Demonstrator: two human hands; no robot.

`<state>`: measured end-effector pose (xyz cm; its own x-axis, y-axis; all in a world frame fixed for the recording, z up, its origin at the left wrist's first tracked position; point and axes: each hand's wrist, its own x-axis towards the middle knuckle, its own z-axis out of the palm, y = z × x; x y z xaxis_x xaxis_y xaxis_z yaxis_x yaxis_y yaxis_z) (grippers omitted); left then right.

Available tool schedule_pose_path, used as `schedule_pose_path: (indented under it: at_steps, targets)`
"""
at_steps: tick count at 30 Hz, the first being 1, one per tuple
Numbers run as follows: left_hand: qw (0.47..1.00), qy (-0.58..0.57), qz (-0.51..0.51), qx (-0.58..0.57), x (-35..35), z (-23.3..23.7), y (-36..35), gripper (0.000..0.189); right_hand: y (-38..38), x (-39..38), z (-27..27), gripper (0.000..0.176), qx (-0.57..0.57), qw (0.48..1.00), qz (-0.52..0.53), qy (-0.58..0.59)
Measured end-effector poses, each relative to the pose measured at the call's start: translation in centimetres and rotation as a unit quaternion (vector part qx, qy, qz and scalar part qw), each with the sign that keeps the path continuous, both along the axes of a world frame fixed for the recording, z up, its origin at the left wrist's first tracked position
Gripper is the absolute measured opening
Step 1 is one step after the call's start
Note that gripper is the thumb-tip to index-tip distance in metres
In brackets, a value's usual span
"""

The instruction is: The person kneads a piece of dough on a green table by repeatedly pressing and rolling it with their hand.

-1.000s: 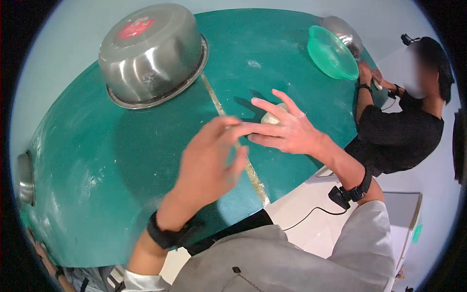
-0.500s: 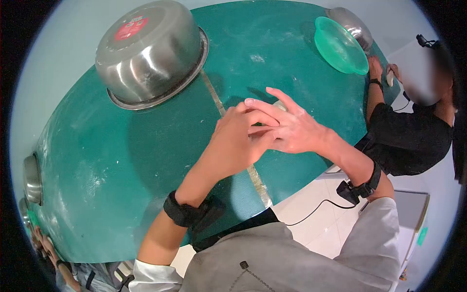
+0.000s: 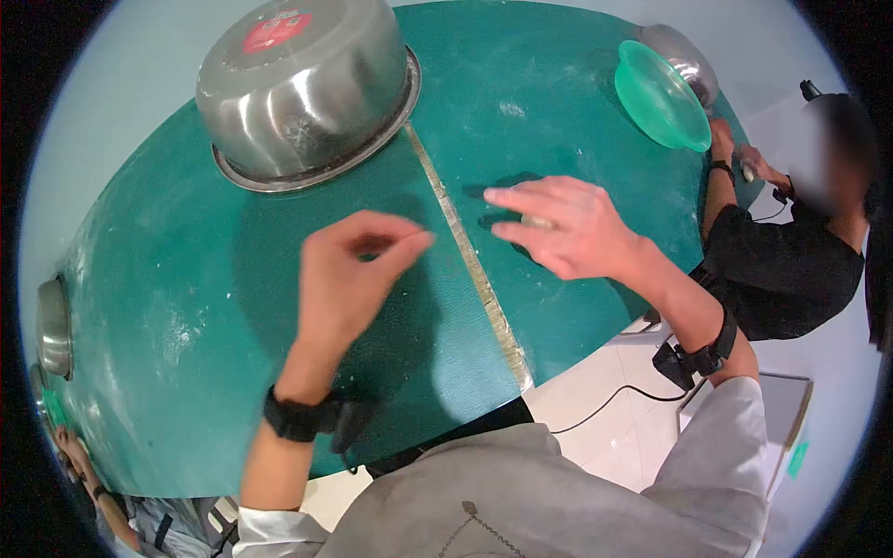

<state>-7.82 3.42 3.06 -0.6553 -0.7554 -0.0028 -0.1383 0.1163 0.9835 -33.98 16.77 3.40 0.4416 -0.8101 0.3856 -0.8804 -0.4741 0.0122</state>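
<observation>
Above the green table my left hand [image 3: 349,274] is raised, thumb and fingertips pressed together in a pinch; anything between them is too small to make out. To its right, across the tape strip, hovers my right hand [image 3: 577,231], palm down with fingers pointing left. A small pale lump that looks like dough [image 3: 537,221] shows between its fingers, mostly hidden by the hand. The two hands are apart. Black bands circle both wrists.
An upturned steel basin [image 3: 307,102] sits at the back left of the green table [image 3: 167,400]. A green plastic bowl [image 3: 662,98] and steel bowl [image 3: 693,60] stand far right, beside a co-worker in black [image 3: 791,270]. Another steel bowl [image 3: 56,327] is at the left edge.
My hands were together, fingers touching; now they are separated. My left hand has drawn away to the left in a pinch, while the right stays over the tape's right side.
</observation>
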Motion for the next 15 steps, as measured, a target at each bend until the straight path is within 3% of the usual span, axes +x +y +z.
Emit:
schedule_pose_path:
  at_steps: [2,4,6,8,10,14,15]
  targets:
    - [0.999,0.003,0.042,0.005,3.0,-0.9,-0.7,0.012,-0.5,0.3,1.2,0.017,0.030,0.998,-0.022,-0.055]
    - [0.998,-0.002,0.060,0.033,5.8,-1.6,-0.9,0.011,-1.1,0.4,2.7,0.024,0.199,0.965,-0.063,-0.158]
    - [0.995,-0.006,0.074,0.062,7.8,-2.3,-1.2,0.011,-2.4,0.4,3.2,0.029,0.232,0.948,-0.111,-0.189]
    - [0.993,0.076,0.068,0.052,9.0,-3.1,-1.3,0.017,-3.3,0.1,2.5,0.034,0.266,0.925,-0.165,-0.216]
    - [0.993,0.075,0.068,0.055,9.2,-3.1,-1.3,0.022,-3.6,-0.4,1.1,0.031,0.145,0.970,-0.169,-0.098]
    - [0.993,0.061,0.087,0.051,9.2,-3.1,-1.3,0.024,-3.6,-1.4,-0.2,0.027,0.137,0.974,-0.177,-0.035]
    - [0.995,0.059,0.075,0.036,9.3,-3.2,-1.2,0.024,-4.1,-1.8,-0.9,0.026,0.076,0.985,-0.145,-0.052]
